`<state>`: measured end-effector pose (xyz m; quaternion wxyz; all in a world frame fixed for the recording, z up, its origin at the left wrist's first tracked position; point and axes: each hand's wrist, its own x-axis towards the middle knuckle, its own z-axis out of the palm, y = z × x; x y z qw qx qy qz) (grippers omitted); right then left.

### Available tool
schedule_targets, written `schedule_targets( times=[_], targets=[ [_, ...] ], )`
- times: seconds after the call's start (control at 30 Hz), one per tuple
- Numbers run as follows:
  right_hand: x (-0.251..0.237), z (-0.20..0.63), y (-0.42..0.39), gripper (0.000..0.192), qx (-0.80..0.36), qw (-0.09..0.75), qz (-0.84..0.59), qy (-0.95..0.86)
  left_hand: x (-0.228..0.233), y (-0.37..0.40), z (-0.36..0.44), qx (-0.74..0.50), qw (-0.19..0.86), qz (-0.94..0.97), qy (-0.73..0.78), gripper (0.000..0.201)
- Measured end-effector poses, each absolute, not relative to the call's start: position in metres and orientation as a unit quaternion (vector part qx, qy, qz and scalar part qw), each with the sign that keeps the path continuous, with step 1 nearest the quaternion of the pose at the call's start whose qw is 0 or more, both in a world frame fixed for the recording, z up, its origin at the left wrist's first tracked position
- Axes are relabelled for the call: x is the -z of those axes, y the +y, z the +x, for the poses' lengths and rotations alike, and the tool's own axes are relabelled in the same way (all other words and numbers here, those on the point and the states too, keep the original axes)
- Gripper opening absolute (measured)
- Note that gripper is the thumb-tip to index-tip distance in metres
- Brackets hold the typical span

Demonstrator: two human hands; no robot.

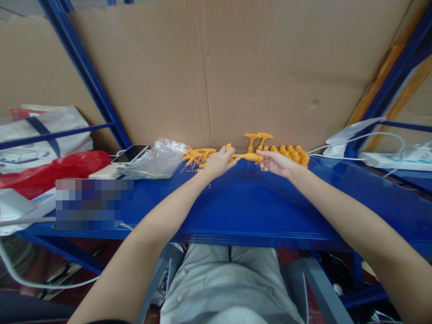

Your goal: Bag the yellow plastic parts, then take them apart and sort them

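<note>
My left hand [218, 163] is closed around the T-shaped handle of an orange plastic corkscrew [241, 155]. Its ribbed shaft points right into an orange sleeve [253, 157], whose far end is pinched by my right hand [275, 163]. Left of and behind my left hand lies a pile of orange T-handles [194, 155], with thin metal spirals [189, 170] sticking out. Beyond my right hand stand several orange sleeves [299, 155] in rows. Two upright orange pieces with T-handles [259, 137] stand at the left end of those rows.
The blue tabletop [229, 207] backs onto a cardboard panel [263, 67]. On the left are a clear plastic bag [160, 157], a phone [130, 154] and a red bag [77, 166]. White cables and a power strip [394, 159] lie at the right.
</note>
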<state>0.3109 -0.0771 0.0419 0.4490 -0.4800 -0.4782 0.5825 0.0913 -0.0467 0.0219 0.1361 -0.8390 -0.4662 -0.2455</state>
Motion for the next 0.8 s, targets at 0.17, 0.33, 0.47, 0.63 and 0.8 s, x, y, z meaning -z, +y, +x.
schedule_targets(
  times=[0.17, 0.33, 0.47, 0.63, 0.8],
  targets=[
    [-0.0388, 0.3128, -0.0743, 0.028, -0.576, 0.467, -0.477, -0.472, -0.0195, -0.0445, 0.0918, 0.261, 0.143, -0.838, -0.457, 0.039],
    [-0.0377, 0.3109, -0.074, 0.03, -0.561, 0.461, -0.49, -0.482, -0.0187, -0.0447, 0.0927, 0.264, 0.142, -0.837, -0.457, 0.038],
    [-0.0366, 0.3119, -0.0727, 0.032, -0.556, 0.45, -0.501, -0.486, -0.0199, -0.0474, 0.0937, 0.262, 0.143, -0.835, -0.462, 0.038],
    [-0.0327, 0.3169, -0.0679, 0.032, -0.56, 0.444, -0.486, -0.503, -0.0208, -0.0492, 0.0939, 0.259, 0.15, -0.835, -0.462, 0.039],
    [-0.0396, 0.3143, -0.0739, 0.032, -0.578, 0.437, -0.5, -0.474, -0.0226, -0.0507, 0.0945, 0.262, 0.159, -0.835, -0.457, 0.039]
  ],
)
